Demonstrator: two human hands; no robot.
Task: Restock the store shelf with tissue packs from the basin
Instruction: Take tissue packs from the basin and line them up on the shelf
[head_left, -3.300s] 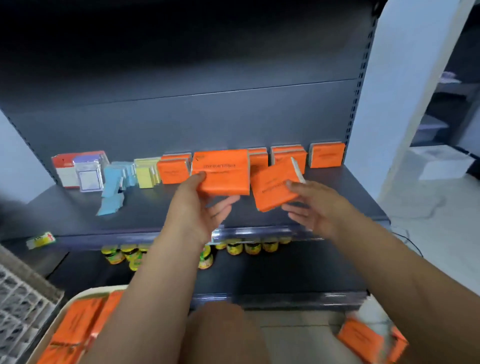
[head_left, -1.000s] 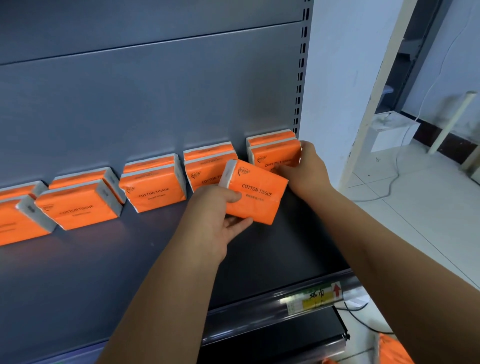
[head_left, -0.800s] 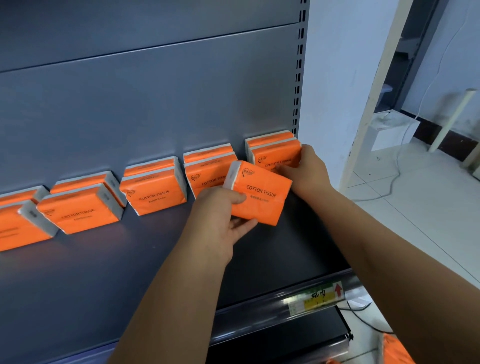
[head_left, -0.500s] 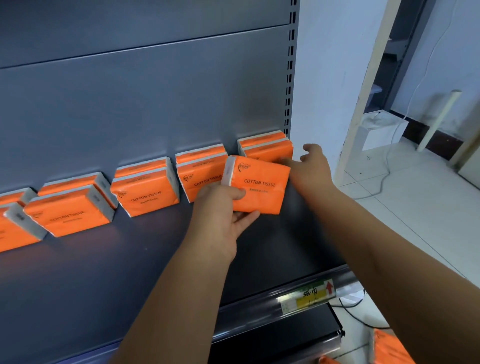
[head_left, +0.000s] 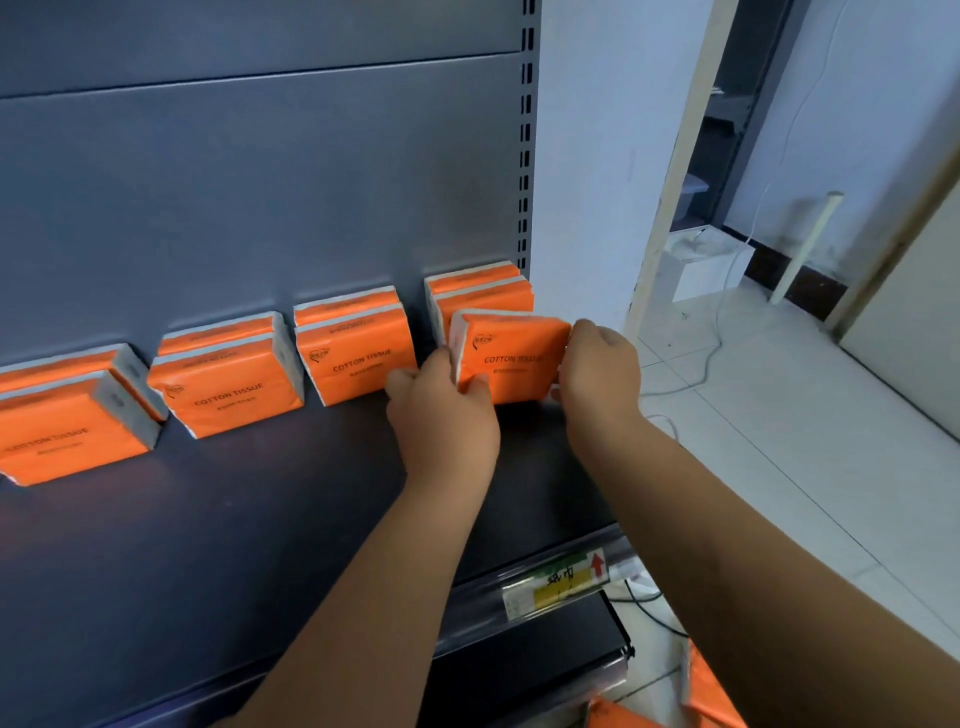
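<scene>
Hands reaching forward: left hand (head_left: 441, 410) pinching left edge of orange tissue pack (head_left: 511, 358), right hand (head_left: 600, 374) curling round its right edge. Pack standing upright on shelf (head_left: 260, 519), just in front of rightmost pair (head_left: 478, 291). Other pairs (head_left: 358, 358) lining up leftward; price label (head_left: 561, 582) sitting on front rail. Earlier, right hand hovering clear, pack tilting in left alone.

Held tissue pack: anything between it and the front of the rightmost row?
Nothing visible. The left hand and right hand grip the tissue pack by its ends, directly in front of the two packs standing at the right end of the shelf. No other item shows between them.
</scene>
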